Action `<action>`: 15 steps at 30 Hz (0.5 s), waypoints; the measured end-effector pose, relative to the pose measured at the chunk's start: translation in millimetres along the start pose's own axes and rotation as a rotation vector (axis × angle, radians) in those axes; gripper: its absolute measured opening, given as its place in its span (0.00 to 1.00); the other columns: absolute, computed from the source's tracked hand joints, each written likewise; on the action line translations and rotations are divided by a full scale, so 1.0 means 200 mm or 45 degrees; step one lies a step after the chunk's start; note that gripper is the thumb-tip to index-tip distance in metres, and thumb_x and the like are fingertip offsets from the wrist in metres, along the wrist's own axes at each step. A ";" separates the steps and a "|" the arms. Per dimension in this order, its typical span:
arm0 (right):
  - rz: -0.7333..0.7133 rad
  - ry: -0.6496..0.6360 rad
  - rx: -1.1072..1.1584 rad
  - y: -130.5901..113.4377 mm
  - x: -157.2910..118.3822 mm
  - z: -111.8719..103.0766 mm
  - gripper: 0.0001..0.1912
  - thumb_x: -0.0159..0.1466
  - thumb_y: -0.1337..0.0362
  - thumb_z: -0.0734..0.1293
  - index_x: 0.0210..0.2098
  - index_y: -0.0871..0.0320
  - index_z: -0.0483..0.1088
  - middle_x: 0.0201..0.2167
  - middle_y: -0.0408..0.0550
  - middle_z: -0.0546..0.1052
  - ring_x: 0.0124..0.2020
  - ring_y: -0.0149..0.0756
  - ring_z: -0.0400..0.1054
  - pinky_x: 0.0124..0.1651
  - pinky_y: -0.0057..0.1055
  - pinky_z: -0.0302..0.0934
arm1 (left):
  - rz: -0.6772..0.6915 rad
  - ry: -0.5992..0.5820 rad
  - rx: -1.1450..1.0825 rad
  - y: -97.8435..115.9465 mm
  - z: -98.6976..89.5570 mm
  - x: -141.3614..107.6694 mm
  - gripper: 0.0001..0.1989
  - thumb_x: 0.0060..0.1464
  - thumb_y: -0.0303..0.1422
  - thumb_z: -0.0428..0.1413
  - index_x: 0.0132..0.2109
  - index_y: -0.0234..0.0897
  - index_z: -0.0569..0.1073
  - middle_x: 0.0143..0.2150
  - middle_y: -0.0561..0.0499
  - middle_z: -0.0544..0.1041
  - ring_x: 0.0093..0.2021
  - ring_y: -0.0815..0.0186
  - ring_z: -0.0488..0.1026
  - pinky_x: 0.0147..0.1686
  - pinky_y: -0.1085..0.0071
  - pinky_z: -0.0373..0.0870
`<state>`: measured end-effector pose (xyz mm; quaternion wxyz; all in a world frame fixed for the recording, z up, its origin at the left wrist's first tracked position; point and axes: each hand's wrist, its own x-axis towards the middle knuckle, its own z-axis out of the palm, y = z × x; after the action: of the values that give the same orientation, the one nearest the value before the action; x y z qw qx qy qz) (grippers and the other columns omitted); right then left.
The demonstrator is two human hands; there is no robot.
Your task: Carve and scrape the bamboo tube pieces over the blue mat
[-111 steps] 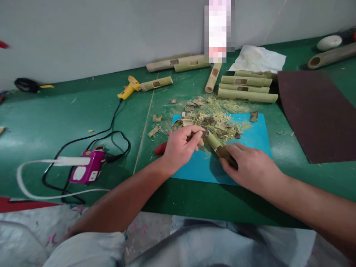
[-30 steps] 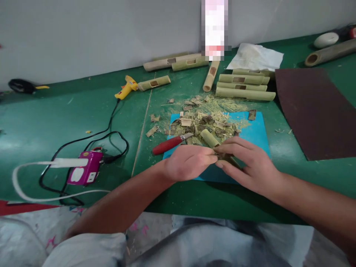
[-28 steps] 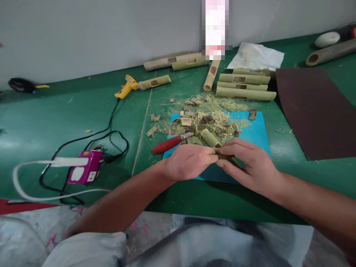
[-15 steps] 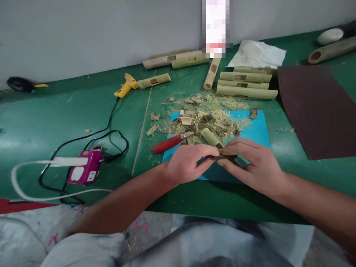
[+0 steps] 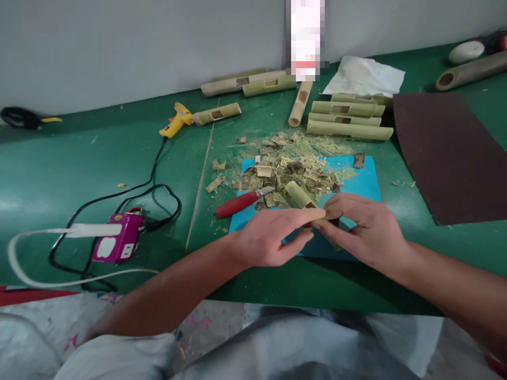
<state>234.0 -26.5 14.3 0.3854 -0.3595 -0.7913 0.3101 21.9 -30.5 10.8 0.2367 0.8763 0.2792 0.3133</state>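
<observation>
My right hand [image 5: 362,224] pinches a small dark brown piece [image 5: 333,221] between thumb and fingers; its kind is partly hidden. My left hand [image 5: 273,235] reaches in from the other side, its index fingertip touching the right fingertips and its thumb held apart below. Under both hands a pale green bamboo tube [image 5: 299,194] with a cut opening lies slanted on a blue sheet [image 5: 364,182]. The hands cover its middle. Just left of it rests a red-handled knife [image 5: 237,204], blade towards the bamboo chips and shavings [image 5: 293,171].
Several notched bamboo tubes [image 5: 350,130] lie at the back, near a white tissue [image 5: 364,76]. A dark brown sheet [image 5: 451,158] is at right. Leftward are a yellow glue gun [image 5: 177,121], a purple power box [image 5: 119,237] with looping cords, and a black tape measure [image 5: 19,117].
My left thumb has come away from the index finger and dropped lower. The left index finger has stretched right towards my right fingertips. My right hand stays nearly in place.
</observation>
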 end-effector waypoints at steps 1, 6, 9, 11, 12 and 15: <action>0.014 -0.002 0.012 0.00 0.00 0.00 0.07 0.63 0.67 0.67 0.28 0.54 0.66 0.24 0.41 0.71 0.26 0.29 0.66 0.29 0.28 0.61 | -0.036 0.015 -0.008 0.00 0.00 0.00 0.20 0.61 0.26 0.52 0.59 0.39 0.66 0.51 0.47 0.79 0.49 0.65 0.78 0.50 0.73 0.75; 0.129 -0.018 0.053 0.00 0.00 0.01 0.08 0.63 0.65 0.66 0.27 0.54 0.67 0.23 0.40 0.71 0.26 0.29 0.66 0.30 0.29 0.61 | -0.214 0.189 -0.035 0.00 0.01 0.02 0.11 0.59 0.26 0.55 0.49 0.37 0.73 0.42 0.51 0.82 0.41 0.69 0.80 0.42 0.77 0.76; 0.145 -0.019 0.042 0.00 0.01 0.01 0.05 0.62 0.63 0.66 0.29 0.54 0.68 0.24 0.40 0.72 0.25 0.29 0.66 0.30 0.30 0.61 | -0.234 0.253 -0.107 -0.01 0.01 0.04 0.05 0.58 0.26 0.57 0.41 0.36 0.76 0.37 0.52 0.81 0.38 0.70 0.79 0.41 0.77 0.75; 0.128 -0.021 0.024 0.00 0.01 0.01 0.04 0.61 0.63 0.67 0.31 0.54 0.68 0.25 0.41 0.72 0.26 0.29 0.66 0.30 0.30 0.61 | -0.292 0.275 -0.158 -0.01 0.01 0.04 0.04 0.58 0.26 0.57 0.39 0.36 0.77 0.35 0.51 0.81 0.36 0.70 0.78 0.38 0.77 0.74; 0.119 -0.020 0.013 0.00 0.02 0.01 0.03 0.61 0.63 0.67 0.31 0.54 0.68 0.25 0.41 0.72 0.26 0.29 0.66 0.30 0.30 0.61 | -0.319 0.282 -0.180 -0.01 0.01 0.04 0.04 0.58 0.26 0.57 0.39 0.35 0.77 0.34 0.51 0.81 0.35 0.70 0.78 0.37 0.77 0.74; 0.106 -0.033 -0.017 0.00 0.01 0.01 0.04 0.63 0.64 0.65 0.30 0.54 0.69 0.26 0.42 0.72 0.27 0.29 0.66 0.30 0.29 0.61 | -0.383 0.282 -0.255 0.00 0.02 0.03 0.04 0.58 0.27 0.57 0.37 0.34 0.77 0.31 0.52 0.80 0.31 0.71 0.77 0.33 0.77 0.73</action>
<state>230.5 -24.4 13.5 0.3596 -0.3906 -0.7825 0.3253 28.9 -27.7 11.7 0.3347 0.7570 0.3987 0.3950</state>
